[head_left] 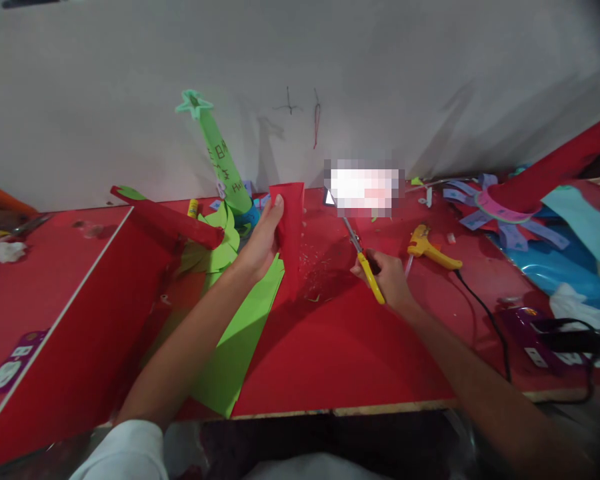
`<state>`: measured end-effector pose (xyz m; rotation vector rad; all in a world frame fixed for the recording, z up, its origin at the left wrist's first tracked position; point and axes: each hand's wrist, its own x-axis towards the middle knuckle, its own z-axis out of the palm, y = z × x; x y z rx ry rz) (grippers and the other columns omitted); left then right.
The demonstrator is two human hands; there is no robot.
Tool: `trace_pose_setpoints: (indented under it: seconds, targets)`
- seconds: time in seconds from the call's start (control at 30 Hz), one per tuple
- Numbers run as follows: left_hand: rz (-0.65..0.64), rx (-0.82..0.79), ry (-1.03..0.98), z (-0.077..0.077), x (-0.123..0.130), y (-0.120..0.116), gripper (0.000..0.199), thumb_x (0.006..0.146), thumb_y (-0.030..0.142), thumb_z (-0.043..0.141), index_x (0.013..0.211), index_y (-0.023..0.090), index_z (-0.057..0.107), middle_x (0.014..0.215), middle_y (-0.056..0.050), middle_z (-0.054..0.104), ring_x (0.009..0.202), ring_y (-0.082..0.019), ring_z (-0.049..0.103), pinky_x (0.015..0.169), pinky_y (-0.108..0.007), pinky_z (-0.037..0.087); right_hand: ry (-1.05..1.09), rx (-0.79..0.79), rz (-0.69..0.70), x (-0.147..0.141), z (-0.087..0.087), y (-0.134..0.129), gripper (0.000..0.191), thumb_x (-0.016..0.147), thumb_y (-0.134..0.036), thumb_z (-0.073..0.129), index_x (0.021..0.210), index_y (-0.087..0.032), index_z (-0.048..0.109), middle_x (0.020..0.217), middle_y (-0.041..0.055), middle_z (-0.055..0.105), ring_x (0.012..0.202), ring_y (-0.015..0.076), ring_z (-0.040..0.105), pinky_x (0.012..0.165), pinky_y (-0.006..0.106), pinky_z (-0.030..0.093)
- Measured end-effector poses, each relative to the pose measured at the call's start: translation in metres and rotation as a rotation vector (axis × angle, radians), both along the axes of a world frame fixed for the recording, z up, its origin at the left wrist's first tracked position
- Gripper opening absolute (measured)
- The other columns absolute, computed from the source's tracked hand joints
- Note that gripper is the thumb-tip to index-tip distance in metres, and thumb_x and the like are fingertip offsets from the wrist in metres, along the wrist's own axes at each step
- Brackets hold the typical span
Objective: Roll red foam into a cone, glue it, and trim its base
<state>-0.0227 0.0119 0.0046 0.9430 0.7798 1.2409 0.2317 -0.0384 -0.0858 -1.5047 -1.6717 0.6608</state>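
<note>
My left hand is closed around a red piece of paper, wide at the top and narrowing to a point just over the table. My right hand grips a pair of yellow-handled scissors, whose metal blades point up and away from me; the blade tips meet a blurred-out bright patch. The scissors are apart from the red paper. Under my left forearm lie green paper sheets. A yellow glue gun rests right of my right hand.
A green paper tower with a star stands at the back left, beside a red paper cone with green petals. A red divider board rises on the left. At right are a pink-ringed red cone, blue plastic and a black cord.
</note>
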Motion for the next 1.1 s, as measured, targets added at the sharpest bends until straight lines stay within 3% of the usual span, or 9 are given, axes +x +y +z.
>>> trace_pose_setpoints:
  seconds: [0.33, 0.47, 0.6, 0.7, 0.87, 1.1]
  targets:
    - [0.136, 0.122, 0.077, -0.011, 0.000, 0.004, 0.056, 0.081, 0.061, 0.080, 0.125, 0.029, 0.067, 0.119, -0.006, 0.076, 0.126, -0.030, 0.067, 0.103, -0.043, 0.058, 0.000, 0.013, 0.016, 0.001, -0.001, 0.000, 0.055, 0.080, -0.074, 0.067, 0.074, -0.020, 0.059, 0.062, -0.0008, 0.052, 0.057, 0.0132, 0.041, 0.055, 0.029, 0.032]
    - [0.105, 0.178, 0.123, -0.010, 0.001, 0.003, 0.074, 0.078, 0.062, 0.083, 0.140, 0.031, 0.058, 0.131, -0.010, 0.071, 0.129, -0.032, 0.065, 0.105, -0.047, 0.056, 0.001, 0.027, -0.007, -0.001, 0.001, 0.000, 0.058, 0.078, -0.078, 0.066, 0.072, -0.020, 0.057, 0.058, -0.0027, 0.045, 0.055, 0.0126, 0.037, 0.053, 0.028, 0.030]
    - [0.107, 0.276, 0.243, -0.008, 0.002, 0.001, 0.100, 0.068, 0.050, 0.092, 0.154, 0.032, 0.044, 0.143, -0.013, 0.062, 0.129, -0.032, 0.063, 0.107, -0.049, 0.054, -0.017, 0.045, -0.025, -0.003, 0.005, -0.001, 0.062, 0.074, -0.081, 0.066, 0.067, -0.021, 0.052, 0.056, -0.0041, 0.038, 0.054, 0.0114, 0.033, 0.051, 0.027, 0.025]
    - [0.128, 0.318, 0.322, -0.007, 0.003, 0.000, 0.107, 0.065, 0.043, 0.094, 0.157, 0.031, 0.040, 0.141, -0.013, 0.062, 0.127, -0.031, 0.063, 0.107, -0.049, 0.055, -0.025, 0.052, -0.020, -0.003, 0.006, -0.001, 0.063, 0.075, -0.082, 0.065, 0.067, -0.021, 0.051, 0.056, -0.0038, 0.039, 0.055, 0.0114, 0.034, 0.051, 0.027, 0.025]
    - [0.128, 0.277, 0.307, -0.005, 0.003, -0.004, 0.086, 0.069, 0.044, 0.092, 0.143, 0.025, 0.054, 0.129, -0.013, 0.069, 0.122, -0.031, 0.066, 0.106, -0.048, 0.055, -0.025, 0.051, -0.021, -0.003, 0.004, -0.001, 0.063, 0.074, -0.082, 0.066, 0.068, -0.021, 0.052, 0.057, -0.0039, 0.039, 0.055, 0.0115, 0.034, 0.051, 0.026, 0.026]
    - [0.061, 0.106, 0.135, 0.001, 0.002, -0.008, 0.058, 0.068, 0.039, 0.094, 0.115, 0.018, 0.067, 0.116, -0.013, 0.076, 0.114, -0.033, 0.073, 0.104, -0.049, 0.057, 0.004, 0.049, -0.018, -0.003, 0.001, -0.001, 0.064, 0.074, -0.083, 0.066, 0.068, -0.020, 0.055, 0.056, -0.0027, 0.044, 0.055, 0.0120, 0.036, 0.051, 0.027, 0.029]
